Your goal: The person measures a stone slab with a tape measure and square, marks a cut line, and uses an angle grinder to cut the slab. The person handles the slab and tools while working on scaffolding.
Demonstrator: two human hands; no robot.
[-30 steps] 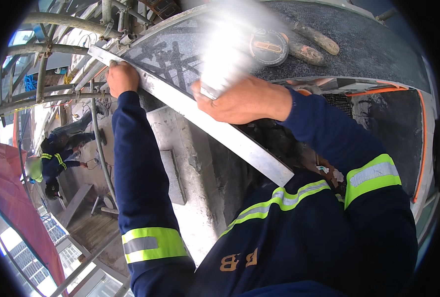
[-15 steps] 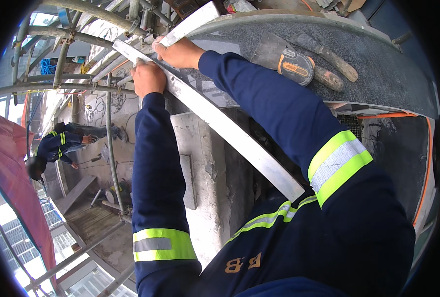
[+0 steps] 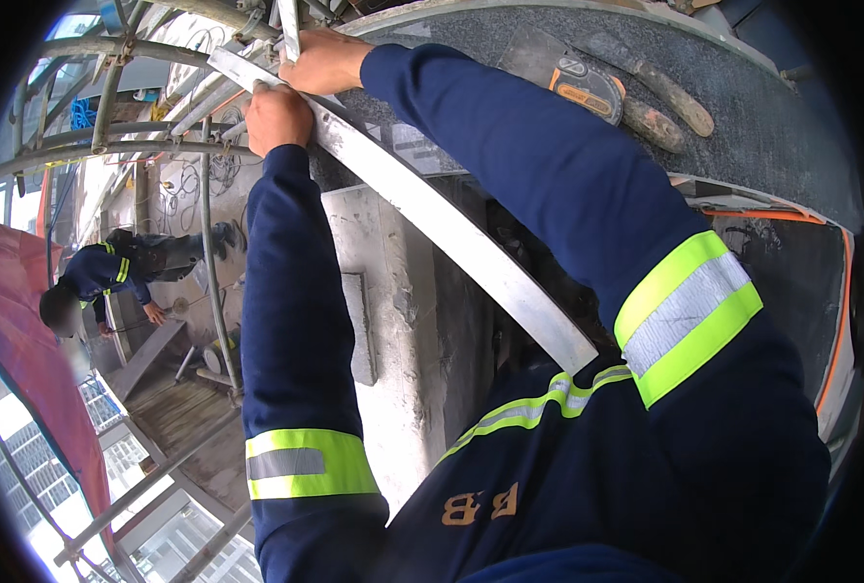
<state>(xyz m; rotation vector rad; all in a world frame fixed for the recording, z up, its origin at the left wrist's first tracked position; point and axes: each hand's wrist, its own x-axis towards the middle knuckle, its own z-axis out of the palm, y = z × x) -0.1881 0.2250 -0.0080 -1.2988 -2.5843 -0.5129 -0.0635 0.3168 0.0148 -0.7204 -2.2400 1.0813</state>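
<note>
A long silver straight metal bar [image 3: 451,253] runs diagonally from the scaffolding down to my waist, over the edge of a dark speckled stone slab [image 3: 762,136]. My left hand [image 3: 276,121] is closed around the bar near its upper end. Just above it, my right hand [image 3: 320,60] grips a shorter pale metal piece [image 3: 289,21] that points up out of view at the top; whether this piece touches the long bar I cannot tell. On the slab, right of my right sleeve, lie a putty knife [image 3: 534,58], an orange-and-black tape measure [image 3: 586,89] and two worn-handled tools [image 3: 670,102].
Scaffold tubes [image 3: 111,146] fill the upper left. Below them a co-worker [image 3: 111,277] bends over near cables and a board [image 3: 148,355]. A red tarp [image 3: 24,330] hangs at the left. A concrete block [image 3: 398,360] lies below the bar; an orange hose [image 3: 840,301] edges the right.
My right hand moved from mid-bar, with the pale piece blurred in motion, up beside my left hand at the bar's upper end. The piece now points upward. The co-worker's hands have shifted.
</note>
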